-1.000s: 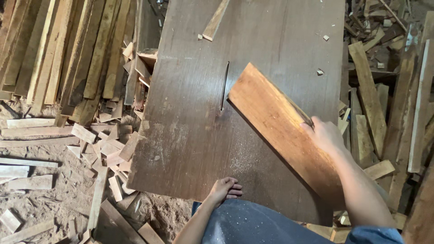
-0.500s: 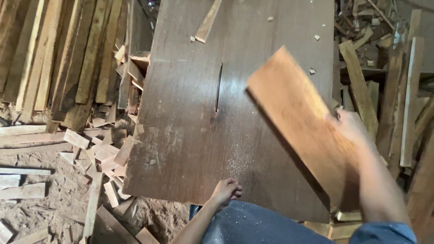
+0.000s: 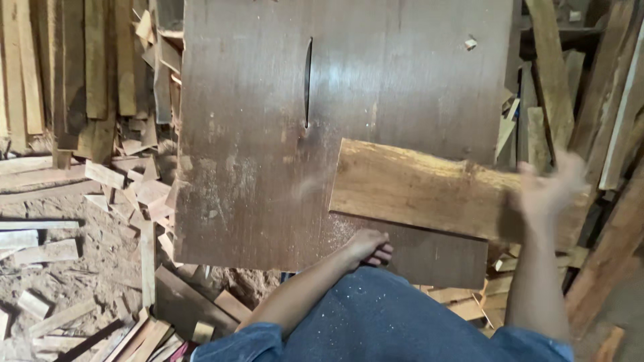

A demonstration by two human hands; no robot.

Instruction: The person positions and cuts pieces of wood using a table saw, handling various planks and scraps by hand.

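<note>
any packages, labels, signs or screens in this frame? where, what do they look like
None in view. Only bare wood: the saw table with its blade slot, the plank the right hand holds, the left hand at the table's near edge, and the offcuts stacked around.
</note>
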